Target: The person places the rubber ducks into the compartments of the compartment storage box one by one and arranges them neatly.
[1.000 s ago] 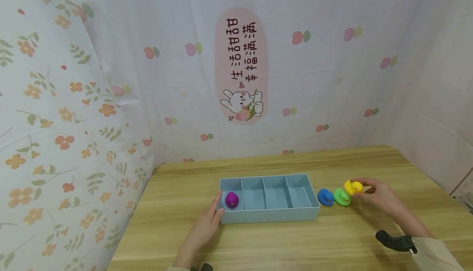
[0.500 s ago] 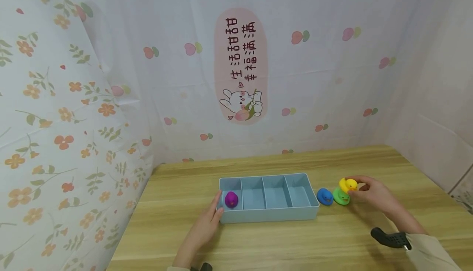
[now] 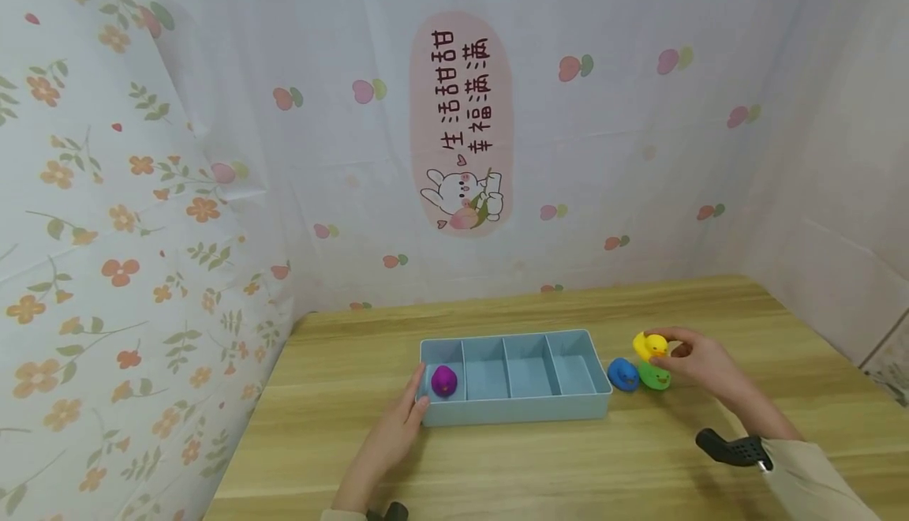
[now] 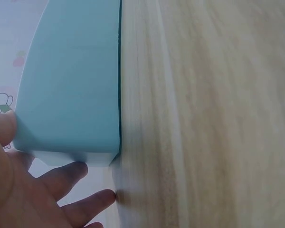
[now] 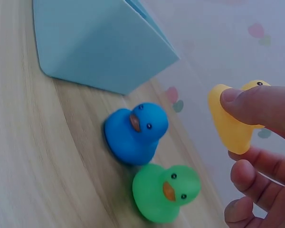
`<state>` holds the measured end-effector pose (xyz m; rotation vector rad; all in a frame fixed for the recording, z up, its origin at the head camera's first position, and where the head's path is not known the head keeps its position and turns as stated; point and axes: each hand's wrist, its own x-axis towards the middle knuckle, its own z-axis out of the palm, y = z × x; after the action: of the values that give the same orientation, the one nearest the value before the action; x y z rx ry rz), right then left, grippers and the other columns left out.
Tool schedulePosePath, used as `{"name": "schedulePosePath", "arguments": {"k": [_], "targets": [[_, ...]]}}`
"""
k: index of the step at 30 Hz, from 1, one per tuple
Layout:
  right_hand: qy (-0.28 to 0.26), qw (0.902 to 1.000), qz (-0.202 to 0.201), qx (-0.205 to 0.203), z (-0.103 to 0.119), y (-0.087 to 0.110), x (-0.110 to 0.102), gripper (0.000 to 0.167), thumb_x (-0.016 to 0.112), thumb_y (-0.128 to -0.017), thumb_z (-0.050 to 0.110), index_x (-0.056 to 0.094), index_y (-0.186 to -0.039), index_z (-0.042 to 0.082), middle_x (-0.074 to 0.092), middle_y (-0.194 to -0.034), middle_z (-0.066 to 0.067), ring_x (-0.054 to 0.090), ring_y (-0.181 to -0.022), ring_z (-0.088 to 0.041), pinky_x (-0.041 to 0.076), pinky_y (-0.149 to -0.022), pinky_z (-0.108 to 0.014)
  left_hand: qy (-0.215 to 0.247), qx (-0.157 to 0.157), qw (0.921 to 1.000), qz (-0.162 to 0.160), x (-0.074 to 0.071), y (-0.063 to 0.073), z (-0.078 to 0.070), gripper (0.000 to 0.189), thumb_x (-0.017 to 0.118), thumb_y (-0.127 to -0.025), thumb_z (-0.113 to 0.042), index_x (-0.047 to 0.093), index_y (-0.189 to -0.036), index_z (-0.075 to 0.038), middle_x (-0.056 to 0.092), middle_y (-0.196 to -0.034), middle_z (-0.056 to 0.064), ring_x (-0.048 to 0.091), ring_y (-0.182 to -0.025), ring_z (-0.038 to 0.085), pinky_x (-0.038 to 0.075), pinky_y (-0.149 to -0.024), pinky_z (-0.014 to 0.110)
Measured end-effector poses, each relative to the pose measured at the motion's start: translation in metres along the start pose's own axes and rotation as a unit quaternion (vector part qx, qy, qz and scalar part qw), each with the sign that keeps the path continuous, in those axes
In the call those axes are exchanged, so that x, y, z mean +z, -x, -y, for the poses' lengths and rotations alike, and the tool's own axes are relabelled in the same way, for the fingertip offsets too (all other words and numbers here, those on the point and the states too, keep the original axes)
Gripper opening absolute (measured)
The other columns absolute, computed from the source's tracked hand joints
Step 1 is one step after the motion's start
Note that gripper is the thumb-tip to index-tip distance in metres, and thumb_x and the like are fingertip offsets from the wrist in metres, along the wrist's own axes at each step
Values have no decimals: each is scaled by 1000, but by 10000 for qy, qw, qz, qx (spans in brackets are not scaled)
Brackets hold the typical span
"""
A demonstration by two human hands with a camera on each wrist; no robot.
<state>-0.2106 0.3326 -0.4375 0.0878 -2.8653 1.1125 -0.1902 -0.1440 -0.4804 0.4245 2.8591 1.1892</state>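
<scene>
In the head view, my right hand [image 3: 699, 359] pinches a yellow rubber duck [image 3: 649, 345] between thumb and fingers. The right wrist view shows that duck [image 5: 235, 118] raised off the table, its head partly behind the thumb. Below it are a green rubber duck [image 3: 654, 376] and a blue rubber duck [image 3: 623, 375], side by side on the table. My left hand [image 3: 390, 430] rests against the left end of a light blue divided box [image 3: 518, 410], thumb at the front corner and fingers extended along the end wall. A purple duck [image 3: 444, 381] sits in the box's leftmost compartment.
The other three compartments hold nothing. The blue duck sits close to the box's right end. A wood-grain table [image 3: 511, 474] carries everything, and a patterned curtain [image 3: 319, 150] hangs behind and to the left. Black straps [image 3: 731, 448] circle the wrists.
My right hand has lifted the yellow duck and carried it left, from beside the green duck to above it. My left hand, the box and the other ducks have stayed put.
</scene>
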Motion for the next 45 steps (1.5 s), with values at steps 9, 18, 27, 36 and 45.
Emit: {"name": "schedulePosePath", "arguments": {"k": [9, 18, 27, 36, 45], "targets": [[-150, 9996, 78, -243, 7, -5, 7, 50, 72, -85, 26, 58, -127, 1, 58, -112, -16, 45, -75, -16, 40, -51, -23, -36, 42, 10000, -12, -1, 0, -1, 55, 34, -104, -38, 21, -154, -18, 36, -150, 20, 39, -130, 49, 32, -105, 65], [-111, 9993, 93, -354, 17, -6, 12, 48, 73, -84, 21, 60, -125, 1, 58, -111, -17, 45, -74, -17, 40, -49, -21, -45, 27, 10000, -18, 0, 1, -2, 54, 36, -104, -35, 21, -153, -18, 36, -150, 20, 39, -131, 50, 31, -105, 65], [-421, 9985, 233, -255, 28, -6, 17, 50, 73, -85, 26, 59, -127, 3, 57, -106, -14, 47, -75, -17, 45, -50, -23, -31, 68, 10000, -35, 1, 0, 2, 56, 34, -104, -39, 21, -154, -18, 36, -150, 20, 38, -131, 50, 30, -105, 66], [-382, 9984, 250, -326, 37, -10, 22, 49, 74, -84, 26, 61, -125, 5, 59, -103, -11, 47, -77, -18, 40, -51, -21, -46, 36, 10000, 6, 0, 0, 1, 55, 34, -104, -38, 21, -154, -18, 37, -149, 19, 38, -130, 51, 31, -104, 67], [-509, 9972, 366, -418, 45, -14, 30, 47, 75, -83, 22, 62, -124, 4, 59, -98, -11, 47, -75, -19, 43, -52, -21, -5, 36, 10000, 17, 0, -1, 1, 55, 35, -104, -35, 20, -154, -18, 37, -149, 20, 38, -130, 51, 30, -105, 67]]}}
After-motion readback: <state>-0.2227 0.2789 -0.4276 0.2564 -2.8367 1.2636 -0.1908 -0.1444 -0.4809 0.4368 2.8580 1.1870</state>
